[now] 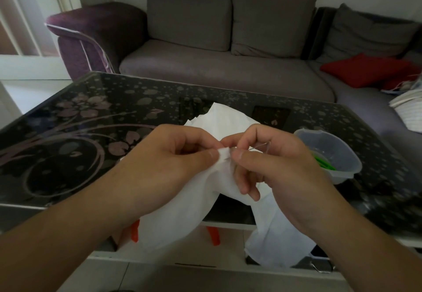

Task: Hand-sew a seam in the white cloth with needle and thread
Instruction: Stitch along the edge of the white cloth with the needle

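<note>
Mid-stitch. Left hand (173, 152) pinches a small fold of the white cloth (205, 191) between thumb and forefinger, other fingers curled. Right hand (269, 161) pinches the needle (255, 147) at the fold edge with thumb and forefinger, remaining fingers loosely curled under the cloth. The needle looks thin and slanted, its tip seemingly at or in the fold; the thread is too fine to trace. Likely next: push the needle through and draw the thread taut, which calls for keeping the fold pinched flat.

The cloth is thin, limp and creased, held up between both hands over the near edge of the glass table (80, 131), ends drooping below. Plastic bowl (331, 154) sits near the right hand.
</note>
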A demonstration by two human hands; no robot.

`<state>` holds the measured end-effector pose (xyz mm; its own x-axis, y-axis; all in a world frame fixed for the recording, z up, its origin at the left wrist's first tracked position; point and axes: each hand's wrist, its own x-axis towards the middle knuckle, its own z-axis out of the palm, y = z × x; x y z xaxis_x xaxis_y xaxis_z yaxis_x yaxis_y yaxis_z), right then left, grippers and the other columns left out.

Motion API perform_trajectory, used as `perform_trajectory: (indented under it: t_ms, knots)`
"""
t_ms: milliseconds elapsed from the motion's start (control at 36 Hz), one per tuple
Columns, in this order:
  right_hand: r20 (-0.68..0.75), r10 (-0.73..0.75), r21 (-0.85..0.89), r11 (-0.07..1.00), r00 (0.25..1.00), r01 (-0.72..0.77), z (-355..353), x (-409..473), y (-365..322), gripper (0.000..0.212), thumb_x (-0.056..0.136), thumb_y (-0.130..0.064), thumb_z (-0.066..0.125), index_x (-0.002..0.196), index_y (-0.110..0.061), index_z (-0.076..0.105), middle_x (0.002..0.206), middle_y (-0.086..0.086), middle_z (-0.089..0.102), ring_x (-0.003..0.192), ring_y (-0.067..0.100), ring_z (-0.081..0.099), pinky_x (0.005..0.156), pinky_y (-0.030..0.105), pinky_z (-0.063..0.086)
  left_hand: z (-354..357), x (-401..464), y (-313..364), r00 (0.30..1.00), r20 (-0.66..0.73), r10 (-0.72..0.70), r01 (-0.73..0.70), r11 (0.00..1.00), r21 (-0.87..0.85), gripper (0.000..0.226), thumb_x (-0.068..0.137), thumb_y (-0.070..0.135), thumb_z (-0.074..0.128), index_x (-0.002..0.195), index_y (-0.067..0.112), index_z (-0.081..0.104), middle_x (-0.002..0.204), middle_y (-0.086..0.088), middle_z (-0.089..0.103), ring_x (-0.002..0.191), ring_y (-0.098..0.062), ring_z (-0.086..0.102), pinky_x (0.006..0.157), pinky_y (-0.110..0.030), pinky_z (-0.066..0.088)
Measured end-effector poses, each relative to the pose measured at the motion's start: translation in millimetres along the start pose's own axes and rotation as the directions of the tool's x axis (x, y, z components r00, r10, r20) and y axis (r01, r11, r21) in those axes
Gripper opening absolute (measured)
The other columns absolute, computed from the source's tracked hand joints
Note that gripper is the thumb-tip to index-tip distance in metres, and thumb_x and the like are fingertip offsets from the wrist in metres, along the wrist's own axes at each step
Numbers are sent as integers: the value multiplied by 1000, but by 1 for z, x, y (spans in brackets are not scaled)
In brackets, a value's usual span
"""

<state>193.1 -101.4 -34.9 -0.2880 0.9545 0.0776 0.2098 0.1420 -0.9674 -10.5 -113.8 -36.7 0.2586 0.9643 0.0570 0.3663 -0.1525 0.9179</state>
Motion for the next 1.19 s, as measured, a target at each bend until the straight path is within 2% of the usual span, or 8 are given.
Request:
perform_trajectory:
  t_ms: [139,306,528,667,917,1056,1195]
  knots:
    - [31,-19,20,1000,999,19,-1,2,3,11,94,-4,64,83,-2,64,98,4,77,57,31,61,69,35,58,-1,-1,1,1000,8,-3,3,1000,8,21,101,24,62,95,28,81,92,9,79,88,-7,74,82,-29,51]
    - [5,-33,76,997,999,32,-1,3,4,9,94,1,62,87,4,64,96,7,75,59,30,64,67,37,62,0,0,1,1000,19,1,-1,1000,3,20,101,23,62,97,28,81,94,8,79,92,-11,74,87,-34,54]
    - [2,-31,111,993,1000,31,0,6,7,7,96,2,59,90,4,64,91,14,74,62,31,65,67,36,58,-1,0,0,1000,6,1,-1,1000,-7,21,101,23,62,95,29,81,93,8,79,89,-11,74,84,-34,51]
    - [-9,-24,98,995,1000,24,1,6,8,7,96,1,59,92,2,65,88,11,75,63,30,66,69,34,59,-1,0,-2,1000,-1,7,-7,1000,-17,20,100,23,62,95,29,81,93,6,79,89,-13,74,84,-35,51]
    - [-33,-30,85,996,999,33,0,4,6,8,97,1,59,91,-1,65,84,12,74,63,30,66,75,36,63,2,1,0,1000,-16,-1,0,1000,-29,21,99,22,64,88,30,80,85,10,78,78,-3,71,73,-21,47]
    - [-36,-34,78,996,999,37,0,4,5,10,97,0,60,90,-3,66,85,13,73,65,30,66,75,38,63,3,2,-1,1000,-22,0,0,1000,-14,19,99,25,64,88,28,80,85,10,78,78,-4,71,74,-22,47]
    - [-40,-34,82,996,999,37,0,5,6,11,96,-2,60,90,-4,68,84,13,73,67,30,67,75,34,61,5,2,0,999,-34,-4,4,1000,-1,19,99,26,65,88,29,80,83,12,77,77,-2,70,74,-22,46]
